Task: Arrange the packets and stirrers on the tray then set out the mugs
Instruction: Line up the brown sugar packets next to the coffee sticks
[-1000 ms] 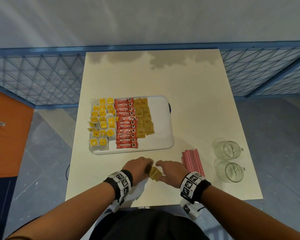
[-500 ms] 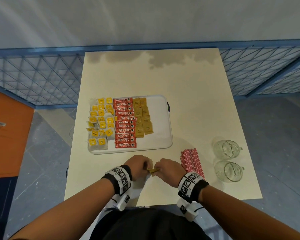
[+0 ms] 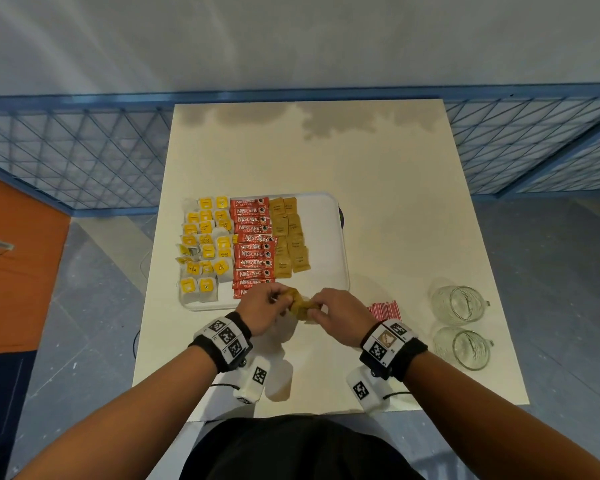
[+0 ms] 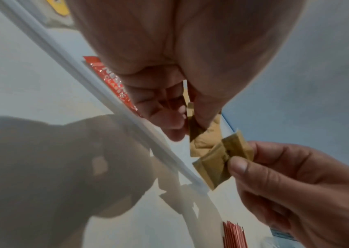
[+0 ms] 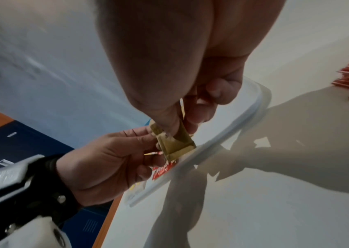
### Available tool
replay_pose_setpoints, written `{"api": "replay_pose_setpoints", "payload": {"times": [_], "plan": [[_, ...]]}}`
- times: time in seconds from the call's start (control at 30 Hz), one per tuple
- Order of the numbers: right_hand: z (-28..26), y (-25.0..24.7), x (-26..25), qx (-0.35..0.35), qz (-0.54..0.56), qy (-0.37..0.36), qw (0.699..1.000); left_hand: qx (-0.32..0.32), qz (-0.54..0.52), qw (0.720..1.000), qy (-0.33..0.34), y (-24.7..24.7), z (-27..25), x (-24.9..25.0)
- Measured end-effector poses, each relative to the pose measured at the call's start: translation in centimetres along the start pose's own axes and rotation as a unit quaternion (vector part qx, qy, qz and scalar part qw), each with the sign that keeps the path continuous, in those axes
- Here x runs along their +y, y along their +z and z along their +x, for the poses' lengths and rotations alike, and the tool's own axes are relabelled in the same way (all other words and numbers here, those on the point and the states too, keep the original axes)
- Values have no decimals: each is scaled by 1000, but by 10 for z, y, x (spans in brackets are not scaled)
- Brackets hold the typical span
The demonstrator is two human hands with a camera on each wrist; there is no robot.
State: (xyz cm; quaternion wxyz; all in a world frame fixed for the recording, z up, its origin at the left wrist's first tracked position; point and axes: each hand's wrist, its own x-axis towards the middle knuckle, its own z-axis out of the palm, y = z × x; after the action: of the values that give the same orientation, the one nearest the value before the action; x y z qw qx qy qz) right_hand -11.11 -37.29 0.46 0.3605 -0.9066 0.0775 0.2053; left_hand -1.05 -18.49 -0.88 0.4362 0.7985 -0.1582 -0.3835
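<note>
Above the near rim of the tray [image 3: 340,237], brown packets [image 3: 300,306] are pinched between the curled fingers of the left hand [image 3: 262,308] and the right hand [image 3: 340,315]; mugs [image 3: 459,303] stand well apart, right.

Both hands [image 3: 267,308] [image 3: 338,315] on brown packets [image 3: 300,306] at the tray's [image 3: 329,237] near edge.

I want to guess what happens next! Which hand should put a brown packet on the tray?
Probably the right hand. It pinches its own brown packet, and the bare part of the tray beside the brown column lies straight ahead of it. The left hand holds other brown packets nearer the red sachets.
</note>
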Motion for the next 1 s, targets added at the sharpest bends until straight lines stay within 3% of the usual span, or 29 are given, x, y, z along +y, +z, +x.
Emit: {"api": "replay_pose_setpoints", "payload": {"times": [0.17, 0.5, 1.0], "plan": [[24, -16, -2, 34, 49, 36, 998, 22, 90, 996, 10, -14, 17, 10], [63, -24, -7, 20, -40, 50, 998, -28, 244, 969, -26, -21, 49, 14], [92, -14, -1, 25, -76, 99, 992, 24, 293, 954, -54, -26, 64, 11]]}}
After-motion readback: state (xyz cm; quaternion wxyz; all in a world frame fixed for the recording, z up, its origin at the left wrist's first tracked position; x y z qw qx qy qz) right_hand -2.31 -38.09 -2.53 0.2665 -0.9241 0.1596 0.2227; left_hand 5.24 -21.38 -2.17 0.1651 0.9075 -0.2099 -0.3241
